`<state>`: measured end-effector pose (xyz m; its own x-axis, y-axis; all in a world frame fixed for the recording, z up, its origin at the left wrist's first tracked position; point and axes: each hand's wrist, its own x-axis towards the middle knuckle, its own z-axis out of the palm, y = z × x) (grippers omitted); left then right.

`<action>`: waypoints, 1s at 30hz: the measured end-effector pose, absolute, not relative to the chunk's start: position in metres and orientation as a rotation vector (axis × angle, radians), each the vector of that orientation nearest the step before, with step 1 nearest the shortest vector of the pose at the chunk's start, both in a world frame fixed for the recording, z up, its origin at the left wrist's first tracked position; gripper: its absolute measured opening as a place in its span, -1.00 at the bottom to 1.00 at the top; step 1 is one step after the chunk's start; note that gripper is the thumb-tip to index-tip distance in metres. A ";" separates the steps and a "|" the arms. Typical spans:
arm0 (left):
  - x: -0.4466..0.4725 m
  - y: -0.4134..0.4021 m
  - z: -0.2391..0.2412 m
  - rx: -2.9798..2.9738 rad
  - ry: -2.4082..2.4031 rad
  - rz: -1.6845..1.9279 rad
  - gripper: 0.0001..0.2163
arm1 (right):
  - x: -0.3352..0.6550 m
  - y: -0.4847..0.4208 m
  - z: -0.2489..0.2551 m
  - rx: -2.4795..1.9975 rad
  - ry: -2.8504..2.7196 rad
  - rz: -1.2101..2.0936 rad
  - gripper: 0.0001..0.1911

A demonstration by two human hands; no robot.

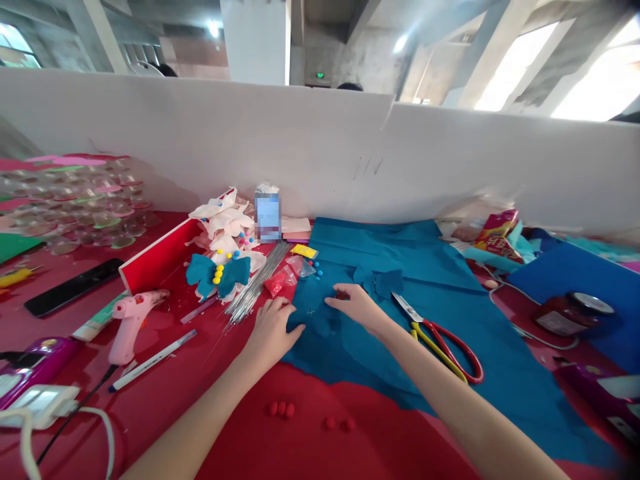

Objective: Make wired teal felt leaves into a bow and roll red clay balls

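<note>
A large sheet of teal felt [425,300] lies spread on the red table [280,447]. My left hand [273,330] rests at the felt's left edge with its fingers curled on a small teal felt piece [313,323]. My right hand [353,303] pinches the same piece from the right, next to a small red bead. Red-and-yellow scissors [440,337] lie on the felt just right of my right hand. Several cut teal shapes [380,280] lie beyond my fingers.
A pink glue gun [131,320], a white pen [153,360], a black phone [73,287] and a bundle of metal wires [255,287] lie to the left. A teal felt bow [217,275] sits by white felt flowers. Red beads [283,408] lie near me. A jar [575,313] stands right.
</note>
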<state>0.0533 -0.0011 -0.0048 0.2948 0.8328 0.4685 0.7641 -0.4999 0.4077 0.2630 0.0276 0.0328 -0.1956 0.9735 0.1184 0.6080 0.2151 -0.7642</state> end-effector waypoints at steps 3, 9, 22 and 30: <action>0.051 -0.008 0.011 2.484 1.452 1.096 -0.95 | 0.272 0.002 0.041 -1.326 -1.871 0.644 -0.85; 0.041 -0.024 0.030 2.985 1.119 1.636 -0.77 | 0.296 -0.031 0.035 -0.670 -2.130 -0.179 -0.68; 0.059 -0.019 0.024 1.898 1.082 1.183 -0.84 | 0.277 -0.034 0.030 -1.194 -1.616 0.866 -0.82; 0.066 -0.019 0.026 1.430 1.066 0.862 -0.73 | 0.263 -0.039 0.034 -1.202 -0.919 1.597 -0.62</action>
<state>0.0658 -0.0188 0.0265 0.3304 0.9423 -0.0544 0.1442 0.0066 0.9895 0.2631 -0.0390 0.0345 -0.1148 0.9494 -0.2922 -0.2243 -0.3113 -0.9235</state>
